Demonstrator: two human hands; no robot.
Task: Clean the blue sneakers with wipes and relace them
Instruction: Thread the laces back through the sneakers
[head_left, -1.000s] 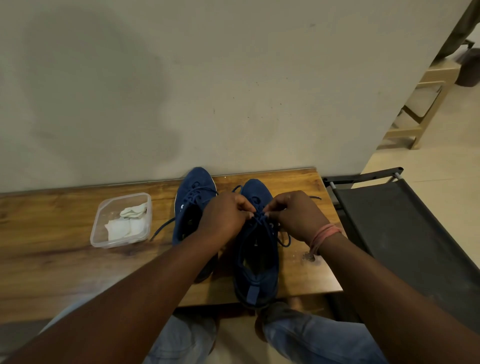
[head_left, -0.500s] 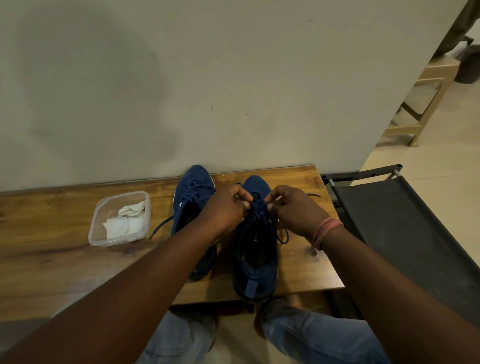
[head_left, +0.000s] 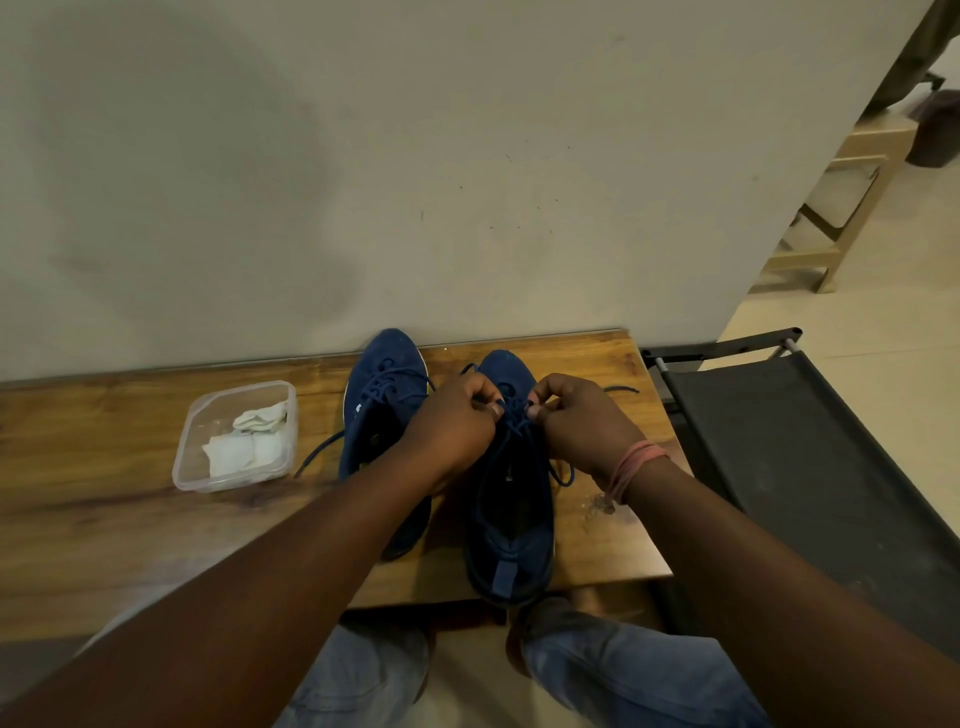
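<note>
A clear rectangular plastic container (head_left: 235, 435) holding crumpled white wipes (head_left: 248, 439) sat at the left of the brown wooden table (head_left: 93, 514), at roughly nine o'clock from the shoes. Just beside it, at its three o'clock, the first of two blue fabric sneakers (head_left: 378, 410) stood with its toe pointing to twelve o'clock against the pale plaster wall (head_left: 415, 156), its dark blue lace threaded through the eyelets and one loose end trailing toward eight o'clock across the table. The person's left hand (head_left: 453, 423) reached over that shoe, its fingers curled and pinching the dark blue shoelace (head_left: 514, 423) of the second blue fabric sneaker (head_left: 511, 530), which stood parallel at the first one's three o'clock with its heel overhanging the near table edge. The right hand (head_left: 582, 428), a band of pink thread (head_left: 631, 465) wound round its wrist, met the left above the tongue and likewise pinched the lace between thumb and bent fingers. A free lace end (head_left: 621, 388) lay on the table at two o'clock from the right hand. Farther right, off the table edge, a black fabric-covered metal frame (head_left: 789, 467) sloped toward five o'clock, and a light wooden stool (head_left: 836, 208) stood on the tiled floor at one o'clock. Blue denim knees (head_left: 623, 675) showed below the table.
</note>
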